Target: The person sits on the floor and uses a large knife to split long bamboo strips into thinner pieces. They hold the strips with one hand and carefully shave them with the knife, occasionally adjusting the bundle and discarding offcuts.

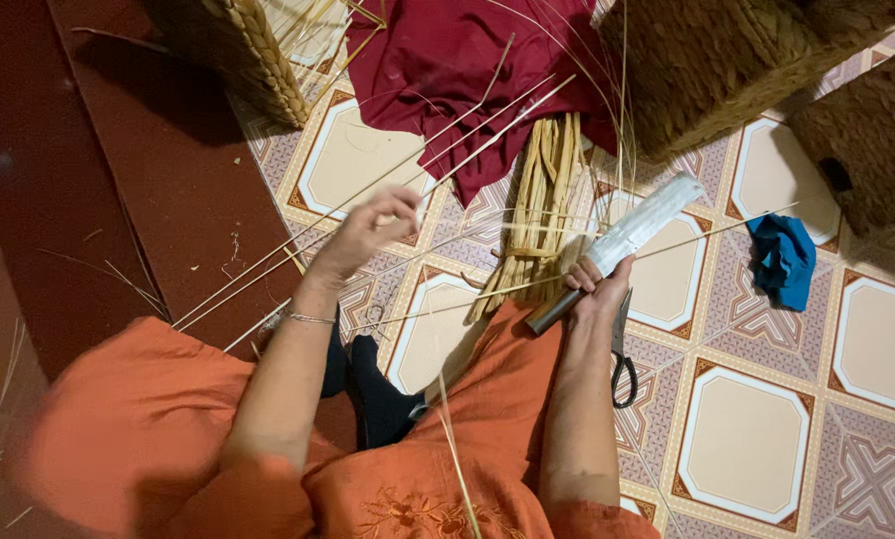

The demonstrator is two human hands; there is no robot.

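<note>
Head view: the right hand (599,287) is closed in a full grip around the dark handle of a broad knife (622,245), whose pale blade slants up and away from the grip toward a woven basket (727,60). A thin reed strip (527,282) runs under that grip, crossing just below the blade and reaching out on both sides. The left hand (372,232), blurred, has its fingers pinched shut on long thin reed stalks (447,160) that stretch from the grip up over a dark red cloth (447,60) and down past the wrist, which bears a thin bracelet (302,318). Between the two grips lies a bundle of flat straw-coloured strips (544,200) on the patterned tile floor (747,439). Just below the right grip, beside the forearm, black-handled scissors (622,364) lie on the floor. Well to the right of the knife sits a crumpled blue cloth (784,258). Above the left grip stands a second woven basket (238,50). The person wears orange clothing (148,419)
</note>
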